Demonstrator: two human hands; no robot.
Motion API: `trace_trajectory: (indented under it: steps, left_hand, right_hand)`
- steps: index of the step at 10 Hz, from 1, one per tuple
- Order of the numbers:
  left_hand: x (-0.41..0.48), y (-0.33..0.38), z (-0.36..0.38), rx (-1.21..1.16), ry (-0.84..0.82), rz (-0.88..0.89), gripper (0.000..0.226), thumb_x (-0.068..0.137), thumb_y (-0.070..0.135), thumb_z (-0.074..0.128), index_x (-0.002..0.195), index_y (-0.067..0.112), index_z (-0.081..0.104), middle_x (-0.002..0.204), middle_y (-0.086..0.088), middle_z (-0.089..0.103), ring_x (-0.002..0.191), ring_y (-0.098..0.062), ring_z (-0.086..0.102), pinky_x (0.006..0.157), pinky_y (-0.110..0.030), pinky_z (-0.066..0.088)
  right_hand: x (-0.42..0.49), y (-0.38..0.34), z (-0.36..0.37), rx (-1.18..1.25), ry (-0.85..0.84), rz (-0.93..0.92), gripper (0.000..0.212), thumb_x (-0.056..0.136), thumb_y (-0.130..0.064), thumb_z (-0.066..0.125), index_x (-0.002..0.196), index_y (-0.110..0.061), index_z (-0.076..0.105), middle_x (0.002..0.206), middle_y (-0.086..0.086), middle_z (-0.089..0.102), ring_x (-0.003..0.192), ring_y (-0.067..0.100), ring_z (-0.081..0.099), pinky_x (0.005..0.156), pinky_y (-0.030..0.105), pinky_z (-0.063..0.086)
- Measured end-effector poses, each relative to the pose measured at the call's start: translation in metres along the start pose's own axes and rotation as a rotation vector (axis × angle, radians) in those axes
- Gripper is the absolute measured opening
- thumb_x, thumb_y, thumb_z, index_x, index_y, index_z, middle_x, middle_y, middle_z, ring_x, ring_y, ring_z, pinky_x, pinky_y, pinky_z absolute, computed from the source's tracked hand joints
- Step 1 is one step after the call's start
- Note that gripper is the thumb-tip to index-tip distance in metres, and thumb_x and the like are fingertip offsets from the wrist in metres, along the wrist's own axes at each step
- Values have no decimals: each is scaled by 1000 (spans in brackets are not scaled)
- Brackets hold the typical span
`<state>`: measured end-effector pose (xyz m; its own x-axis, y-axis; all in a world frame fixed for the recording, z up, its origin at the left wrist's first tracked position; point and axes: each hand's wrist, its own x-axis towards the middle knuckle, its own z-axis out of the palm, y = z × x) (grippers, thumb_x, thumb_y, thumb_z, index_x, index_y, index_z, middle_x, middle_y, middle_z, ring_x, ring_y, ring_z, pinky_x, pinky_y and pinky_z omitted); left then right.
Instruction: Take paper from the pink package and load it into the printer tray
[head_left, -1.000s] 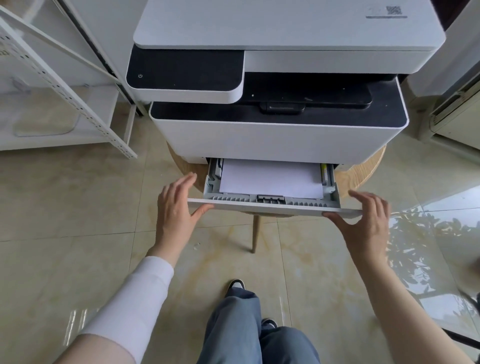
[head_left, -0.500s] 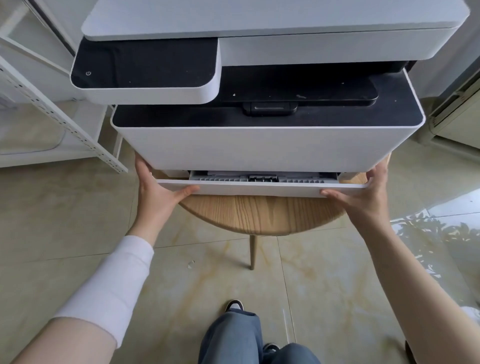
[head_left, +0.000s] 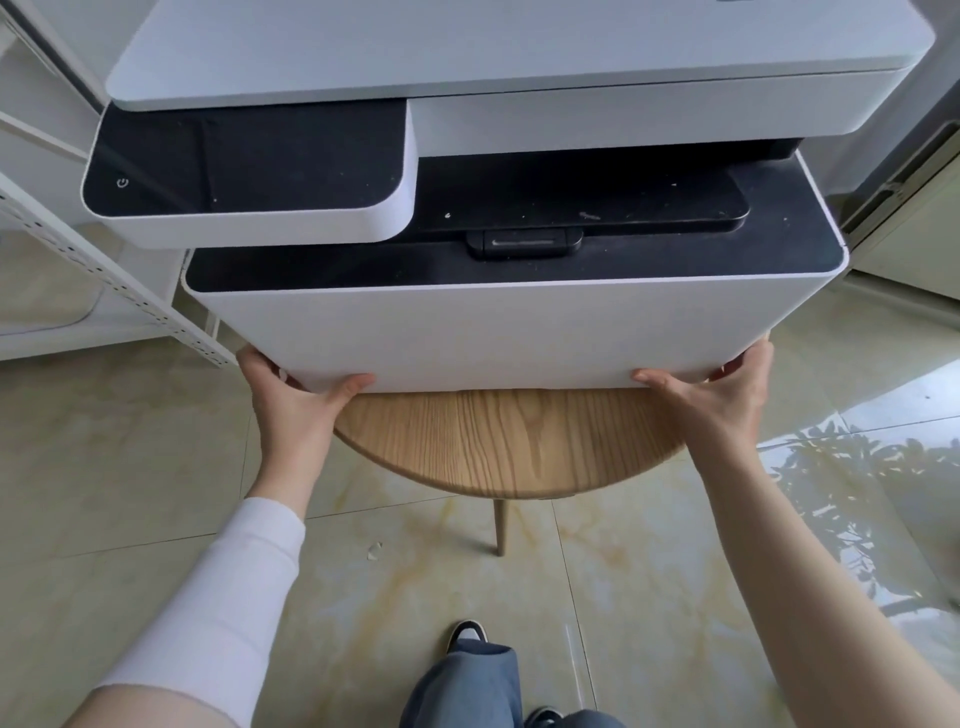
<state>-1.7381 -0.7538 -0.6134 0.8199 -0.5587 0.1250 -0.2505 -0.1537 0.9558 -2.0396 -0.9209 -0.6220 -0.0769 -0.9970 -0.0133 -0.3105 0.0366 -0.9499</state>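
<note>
Printer tray is pushed all the way in, its front sitting flush with the white face of the printer (head_left: 493, 332), so no paper or tray insides are visible from up here. The printer sits on a round wooden table (head_left: 514, 441) with a thin leg going down to the tiled floor (head_left: 156, 457).

Left hand (head_left: 296, 405) is at the bottom left corner of the printer front, thumb pressed flat along the lower edge and fingers wrapped around the side, so it's spread against the corner rather than clenched. Right hand (head_left: 722, 395) mirrors that on the bottom right corner, thumb pointing inward along the lower edge, fingers curling up around the side. Both are touching the printer body.

The left forearm has a white sleeve (head_left: 218, 597) on it, the right arm is bare. The printer's black control panel (head_left: 249, 161) sticks out on the upper left, with the dark output slot beside it. A white metal shelf frame (head_left: 104, 270) stands to the left. Jeans and a shoe (head_left: 467, 634) show at the bottom.
</note>
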Motion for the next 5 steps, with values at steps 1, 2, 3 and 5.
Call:
trace_trajectory:
  steps: [1, 2, 3, 5]
  left_hand:
    - [-2, 2, -2, -15, -27, -18, 80, 61, 4, 84, 115, 23, 28, 112, 19, 44, 105, 6, 49, 89, -14, 44]
    - [-7, 2, 0, -46, -59, -81, 79, 65, 5, 82, 123, 16, 29, 120, 8, 46, 108, 1, 50, 94, -19, 45]
    - [-15, 1, 0, -81, -96, -208, 85, 67, 7, 81, 132, 11, 26, 130, -2, 46, 118, -12, 49, 103, -27, 40]
    - [-52, 34, 5, -115, -31, -368, 86, 75, 14, 76, 141, 13, 20, 146, -6, 34, 133, -15, 34, 114, -37, 27]
  right_hand:
    - [-5, -4, 0, 32, -5, 24, 76, 49, -17, 90, 102, -21, 37, 103, 1, 49, 92, 17, 48, 77, 28, 43]
    - [-14, -7, 2, 116, -29, 82, 73, 54, -16, 88, 106, -25, 37, 111, 1, 51, 103, 16, 52, 87, 26, 44]
    - [-31, -17, 2, 107, -5, 190, 71, 61, -19, 85, 118, -18, 42, 116, -3, 52, 108, 13, 53, 90, 24, 42]
    - [-82, -33, -1, 120, 57, 381, 81, 65, -26, 82, 132, -10, 39, 132, 6, 49, 120, 19, 49, 101, 29, 39]
